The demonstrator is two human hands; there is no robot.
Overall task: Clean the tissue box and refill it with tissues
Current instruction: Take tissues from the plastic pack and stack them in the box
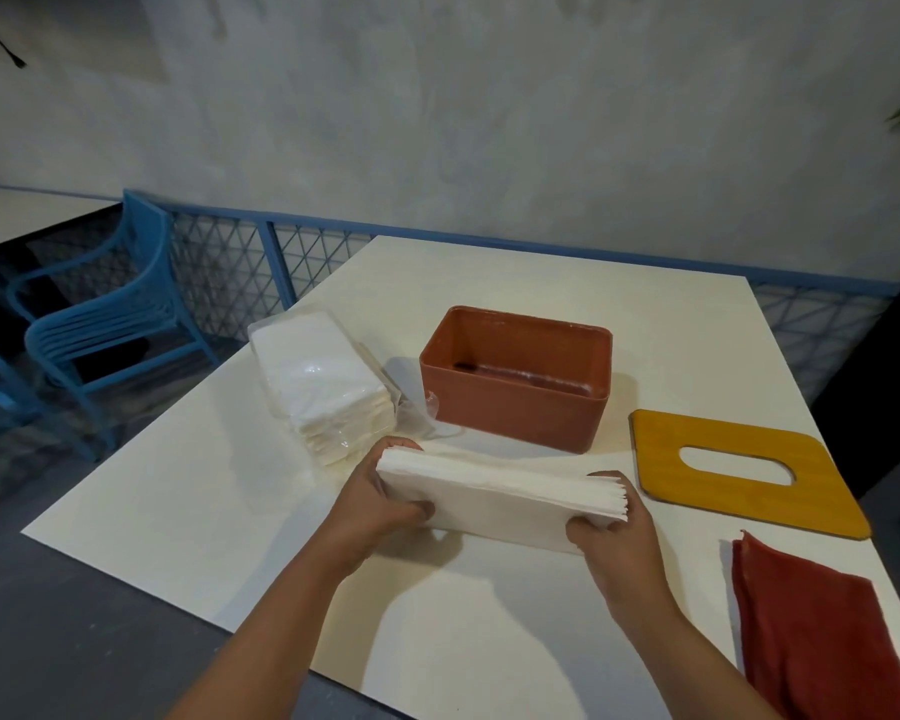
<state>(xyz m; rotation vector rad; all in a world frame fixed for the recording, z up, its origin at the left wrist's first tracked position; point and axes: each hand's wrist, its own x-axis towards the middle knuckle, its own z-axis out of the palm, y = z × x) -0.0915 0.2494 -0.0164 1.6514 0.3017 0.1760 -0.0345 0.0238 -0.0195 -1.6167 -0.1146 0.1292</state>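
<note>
You hold one stack of white tissues [494, 498] between your two hands, just above the white table [204, 491] at its near middle. Your left hand [380, 504] grips the stack's left end, thumb on the near face and fingers curled behind; your right hand [617, 537] grips the right end, where the loose folded edges fan out a little. One tissue box [510, 407], brown-red and rectangular, stands open-topped just beyond the stack, and the part of its inside that shows holds no tissues. Its one lid [739, 459], a flat yellow plate with a rounded slot in the middle, lies on the table to the right of the box, apart from it. One red cloth [811, 631] lies folded at the near right. One clear plastic pack [318, 387] with more white tissues sits left of the box, its near end open. Beyond the table's left edge stands one blue chair [110, 314], with part of a second at the far-left margin, and a blue mesh railing [230, 262] runs behind.
</note>
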